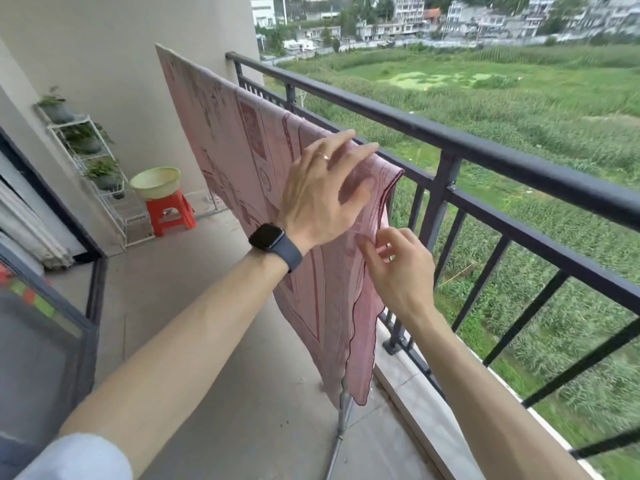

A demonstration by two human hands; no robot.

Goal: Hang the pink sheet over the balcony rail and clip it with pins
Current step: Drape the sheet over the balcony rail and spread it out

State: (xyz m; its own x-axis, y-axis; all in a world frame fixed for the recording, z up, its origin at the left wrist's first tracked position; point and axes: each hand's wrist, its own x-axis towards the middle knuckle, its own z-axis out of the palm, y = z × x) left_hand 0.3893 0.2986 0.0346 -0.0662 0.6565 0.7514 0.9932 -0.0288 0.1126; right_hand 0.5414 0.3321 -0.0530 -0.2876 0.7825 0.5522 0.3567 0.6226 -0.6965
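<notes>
**Both arms stretched forward, hands close together**

Left hand (325, 192) lies flat, fingers straight and spread, palm down on the pink sheet (242, 150). Right hand (398, 271) sits just below it, fingers curled, thumb and fingertips pinching the sheet's edge

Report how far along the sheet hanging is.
Done: the pink sheet is draped over a stand beside the balcony rail. In hand: left hand presses its top, right hand pinches its edge. Left: clipping; no pins visible.
</notes>
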